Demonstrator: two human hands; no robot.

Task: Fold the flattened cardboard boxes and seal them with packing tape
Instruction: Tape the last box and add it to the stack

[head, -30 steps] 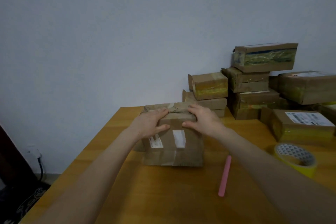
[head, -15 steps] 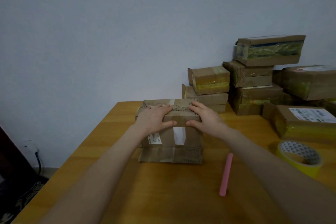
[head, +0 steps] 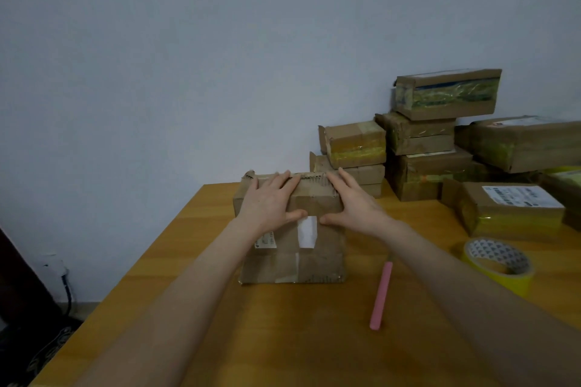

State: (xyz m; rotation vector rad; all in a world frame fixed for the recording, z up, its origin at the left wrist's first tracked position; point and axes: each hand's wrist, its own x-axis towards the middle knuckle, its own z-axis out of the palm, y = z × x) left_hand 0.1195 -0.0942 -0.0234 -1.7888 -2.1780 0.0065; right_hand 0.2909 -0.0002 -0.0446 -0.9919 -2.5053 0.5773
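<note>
Cardboard box (head: 320, 261), one, under left hand (head: 270, 203), right hand (head: 356, 209), one tape roll (head: 506, 281)

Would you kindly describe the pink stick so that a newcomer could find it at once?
On the wooden table, look between the cardboard box in the middle and the yellow tape roll on the right. A slim pink stick lies flat there, touching neither. It is the only pink item and the only long, thin one.
</note>
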